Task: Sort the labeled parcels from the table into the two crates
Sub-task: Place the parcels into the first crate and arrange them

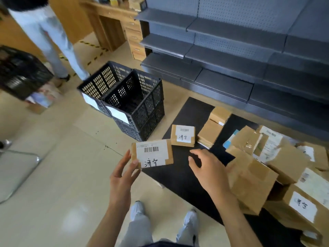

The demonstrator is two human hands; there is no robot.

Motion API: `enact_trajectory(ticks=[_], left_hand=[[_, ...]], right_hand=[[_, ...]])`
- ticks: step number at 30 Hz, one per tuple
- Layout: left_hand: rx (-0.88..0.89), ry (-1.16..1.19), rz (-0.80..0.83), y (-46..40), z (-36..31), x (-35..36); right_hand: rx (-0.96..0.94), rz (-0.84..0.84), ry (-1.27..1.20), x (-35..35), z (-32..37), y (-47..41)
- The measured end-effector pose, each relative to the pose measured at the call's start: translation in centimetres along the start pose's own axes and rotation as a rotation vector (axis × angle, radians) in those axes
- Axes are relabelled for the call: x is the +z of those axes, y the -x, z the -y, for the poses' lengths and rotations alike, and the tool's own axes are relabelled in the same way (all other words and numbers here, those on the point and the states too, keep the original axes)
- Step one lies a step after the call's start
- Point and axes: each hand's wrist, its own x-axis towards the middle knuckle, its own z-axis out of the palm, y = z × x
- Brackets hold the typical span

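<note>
My left hand holds a small brown parcel by its left end, label up, with a barcode and handwritten characters. The parcel hangs over the left edge of the black table. My right hand hovers to the right of it with fingers loosely curled, holding nothing. A second labeled parcel lies flat on the table just behind. Two black perforated crates, a left crate and a right crate, stand side by side on the floor beyond the table, each with a white label on its front.
Several brown parcels are piled on the table's right side, with a flat stack farther back. Grey shelving runs along the far side. Another person stands at the back left near a black crate. A metal chair frame stands left.
</note>
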Motion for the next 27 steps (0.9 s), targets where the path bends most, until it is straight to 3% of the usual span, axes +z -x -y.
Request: enact_trajectory(ticks=[5,15,27], left_hand=[[0.045,0.065,-0.143,-4.7,-1.8,-10.0],[0.035,0.155,-0.25,-13.5,-5.3,-27.2],[-0.012,0.162,-0.286,-30.0,-9.5,-33.4]], right_hand=[[-0.153,0.044,0.092,5.0,8.9,-2.6],[-0.298,0.139,0.137,15.2,27.0,-7.7],[-0.284,0.209,0.143,23.5,36.9,-20.6]])
